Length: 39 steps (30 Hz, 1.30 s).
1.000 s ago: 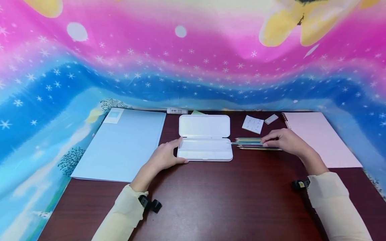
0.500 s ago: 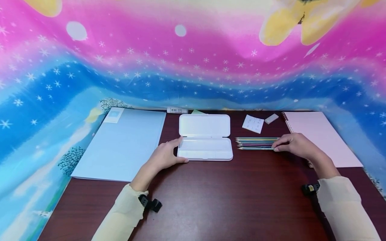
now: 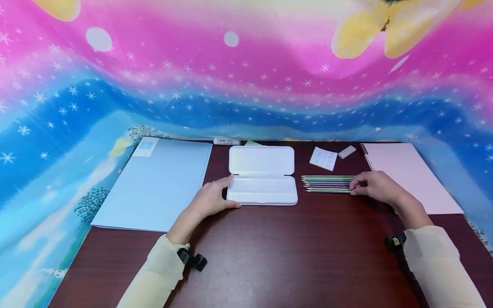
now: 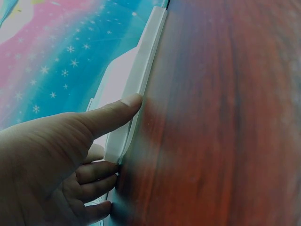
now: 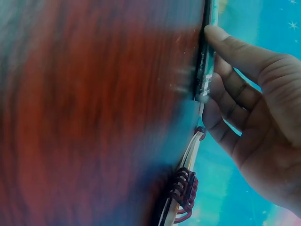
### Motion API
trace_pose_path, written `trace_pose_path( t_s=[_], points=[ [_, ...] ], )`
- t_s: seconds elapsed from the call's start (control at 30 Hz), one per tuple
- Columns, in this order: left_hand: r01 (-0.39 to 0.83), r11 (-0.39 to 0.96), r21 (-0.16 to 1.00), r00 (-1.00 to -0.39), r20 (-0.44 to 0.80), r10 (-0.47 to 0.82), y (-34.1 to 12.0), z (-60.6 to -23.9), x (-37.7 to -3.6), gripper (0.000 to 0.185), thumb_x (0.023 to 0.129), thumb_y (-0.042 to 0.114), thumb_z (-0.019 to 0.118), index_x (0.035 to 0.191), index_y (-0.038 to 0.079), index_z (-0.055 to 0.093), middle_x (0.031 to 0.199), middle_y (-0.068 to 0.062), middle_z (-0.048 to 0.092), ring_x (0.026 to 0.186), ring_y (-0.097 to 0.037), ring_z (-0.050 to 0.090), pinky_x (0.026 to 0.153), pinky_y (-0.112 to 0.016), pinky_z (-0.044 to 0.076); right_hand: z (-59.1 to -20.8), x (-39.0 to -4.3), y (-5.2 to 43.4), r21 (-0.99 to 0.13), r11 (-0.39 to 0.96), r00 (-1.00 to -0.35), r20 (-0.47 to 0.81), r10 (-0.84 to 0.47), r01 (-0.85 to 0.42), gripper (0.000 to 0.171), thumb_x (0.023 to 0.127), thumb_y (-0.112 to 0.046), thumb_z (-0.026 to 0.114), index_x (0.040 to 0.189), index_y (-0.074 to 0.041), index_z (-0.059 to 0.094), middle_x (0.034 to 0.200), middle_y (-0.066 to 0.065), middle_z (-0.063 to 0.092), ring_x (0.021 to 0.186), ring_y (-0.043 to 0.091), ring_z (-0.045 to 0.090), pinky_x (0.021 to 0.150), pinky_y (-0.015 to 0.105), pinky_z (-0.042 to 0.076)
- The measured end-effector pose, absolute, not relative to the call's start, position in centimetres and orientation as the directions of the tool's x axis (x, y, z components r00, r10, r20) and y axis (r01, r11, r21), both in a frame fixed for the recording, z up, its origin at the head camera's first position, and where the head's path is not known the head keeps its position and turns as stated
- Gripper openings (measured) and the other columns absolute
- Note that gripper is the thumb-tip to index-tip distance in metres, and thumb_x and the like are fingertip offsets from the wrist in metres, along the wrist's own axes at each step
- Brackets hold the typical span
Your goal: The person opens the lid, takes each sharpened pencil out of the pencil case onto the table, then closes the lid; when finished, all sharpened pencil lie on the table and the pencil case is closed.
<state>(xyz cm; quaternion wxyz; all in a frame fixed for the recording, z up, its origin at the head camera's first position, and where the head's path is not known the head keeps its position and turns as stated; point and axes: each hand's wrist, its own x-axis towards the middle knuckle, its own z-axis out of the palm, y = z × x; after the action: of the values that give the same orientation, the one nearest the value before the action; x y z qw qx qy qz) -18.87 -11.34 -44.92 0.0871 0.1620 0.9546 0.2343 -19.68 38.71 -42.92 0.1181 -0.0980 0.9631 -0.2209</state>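
Observation:
A white pencil case (image 3: 263, 185) lies with its lid raised, its tray bare. My left hand (image 3: 209, 197) grips its left end, thumb along the front edge and fingers round the side; the left wrist view shows the thumb (image 4: 115, 113) on the rim. To the right of the case, several pencils (image 3: 323, 184) lie side by side in a row, points toward the case. My right hand (image 3: 375, 186) pinches the blunt end of the nearest, a teal pencil (image 5: 205, 77), which the right wrist view shows between thumb and fingers.
A light blue folder (image 3: 154, 188) lies left and a pink spiral notebook (image 3: 412, 179) right, partly behind the right hand. Toward the back are a glue stick (image 3: 226, 141), a green paper piece (image 3: 252, 143), a printed white paper square (image 3: 323, 158) and a white eraser (image 3: 347, 152).
My right hand has moved right and nearer, bringing the teal pencil from above the others down to the near side of the row. My left hand stays on the case.

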Motion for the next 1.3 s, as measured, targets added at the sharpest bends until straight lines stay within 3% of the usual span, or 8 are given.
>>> trace_pose_path(
  t_s=[0.17, 0.37, 0.5, 0.67, 0.9, 1.1, 1.2, 1.3],
  points=[
    [0.265, 0.839, 0.475, -0.934, -0.089, 0.345, -11.4, -44.8, -18.8, 0.099, 0.079, 0.05, 0.084, 0.158, 0.013, 0.037, 0.156, -0.012, 0.048, 0.139, -0.035, 0.052, 0.11, -0.052, 0.045, -42.8, -19.7, 38.4, -0.424, 0.892, -0.949, -0.188, -0.253, -0.154, 0.009, 0.092, -0.012, 0.074, 0.086, -0.018, 0.074, 0.086, -0.002, 0.069, 0.08, 0.019, 0.052, 0.071, 0.031, 0.044],
    [0.266, 0.84, 0.474, -0.935, -0.087, 0.344, -11.6, -44.9, -18.7, 0.099, 0.079, 0.052, 0.083, 0.158, 0.014, 0.037, 0.157, -0.011, 0.048, 0.139, -0.035, 0.052, 0.11, -0.051, 0.045, -42.0, -20.1, 37.7, -0.448, 0.877, -0.95, -0.156, -0.27, -0.176, 0.006, 0.094, -0.017, 0.073, 0.09, -0.02, 0.076, 0.089, -0.003, 0.073, 0.08, 0.017, 0.055, 0.071, 0.032, 0.047],
    [0.268, 0.84, 0.472, -0.936, -0.08, 0.344, -11.7, -44.9, -18.6, 0.099, 0.08, 0.052, 0.083, 0.158, 0.013, 0.037, 0.157, -0.012, 0.048, 0.139, -0.035, 0.051, 0.11, -0.051, 0.045, -41.1, -20.9, 35.9, -0.475, 0.853, -0.949, -0.101, -0.298, -0.217, 0.009, 0.095, -0.026, 0.073, 0.099, -0.021, 0.079, 0.098, -0.002, 0.076, 0.084, 0.016, 0.06, 0.075, 0.032, 0.05],
    [0.268, 0.837, 0.478, -0.935, -0.079, 0.344, -11.8, -45.0, -18.5, 0.099, 0.08, 0.051, 0.083, 0.158, 0.013, 0.037, 0.156, -0.012, 0.048, 0.139, -0.035, 0.051, 0.11, -0.052, 0.046, -40.5, -22.2, 32.6, -0.523, 0.814, -0.942, -0.06, -0.33, -0.252, 0.028, 0.097, -0.038, 0.069, 0.116, -0.02, 0.077, 0.114, 0.004, 0.076, 0.099, 0.021, 0.066, 0.087, 0.04, 0.052],
    [0.262, 0.838, 0.479, -0.938, -0.075, 0.337, -11.6, -45.3, -18.6, 0.099, 0.079, 0.053, 0.083, 0.158, 0.016, 0.037, 0.156, -0.01, 0.049, 0.139, -0.034, 0.052, 0.11, -0.052, 0.045, -40.7, -24.5, 27.4, -0.597, 0.76, -0.946, -0.008, -0.325, -0.256, 0.051, 0.102, -0.044, 0.058, 0.144, -0.016, 0.059, 0.143, 0.014, 0.061, 0.119, 0.035, 0.065, 0.093, 0.053, 0.054],
    [0.266, 0.84, 0.472, -0.94, -0.067, 0.335, -11.6, -45.3, -18.6, 0.099, 0.078, 0.052, 0.084, 0.158, 0.015, 0.038, 0.155, -0.01, 0.05, 0.138, -0.034, 0.053, 0.109, -0.052, 0.046, -40.8, -26.1, 23.5, -0.669, 0.711, -0.952, -0.016, -0.305, -0.216, 0.063, 0.102, -0.045, 0.057, 0.156, -0.017, 0.042, 0.155, 0.011, 0.051, 0.126, 0.033, 0.062, 0.096, 0.052, 0.054],
    [0.251, 0.845, 0.472, -0.945, -0.071, 0.32, -11.4, -45.2, -18.6, 0.106, 0.077, 0.053, 0.084, 0.161, 0.014, 0.031, 0.153, -0.012, 0.052, 0.137, -0.035, 0.054, 0.109, -0.053, 0.046, -40.8, -26.3, 22.5, -0.684, 0.698, -0.956, -0.001, -0.292, -0.212, 0.063, 0.103, -0.044, 0.057, 0.158, -0.018, 0.04, 0.154, 0.012, 0.051, 0.128, 0.032, 0.06, 0.098, 0.053, 0.054],
    [0.205, 0.839, 0.505, -0.954, -0.086, 0.286, -11.1, -45.0, -18.6, 0.125, 0.075, 0.053, 0.086, 0.164, 0.01, 0.009, 0.153, -0.01, 0.053, 0.135, -0.035, 0.056, 0.108, -0.053, 0.046, -40.5, -26.0, 22.1, -0.68, 0.698, -0.966, 0.058, -0.251, -0.223, 0.057, 0.103, -0.043, 0.056, 0.154, -0.018, 0.047, 0.146, 0.011, 0.059, 0.122, 0.031, 0.063, 0.094, 0.05, 0.055]
  ],
)
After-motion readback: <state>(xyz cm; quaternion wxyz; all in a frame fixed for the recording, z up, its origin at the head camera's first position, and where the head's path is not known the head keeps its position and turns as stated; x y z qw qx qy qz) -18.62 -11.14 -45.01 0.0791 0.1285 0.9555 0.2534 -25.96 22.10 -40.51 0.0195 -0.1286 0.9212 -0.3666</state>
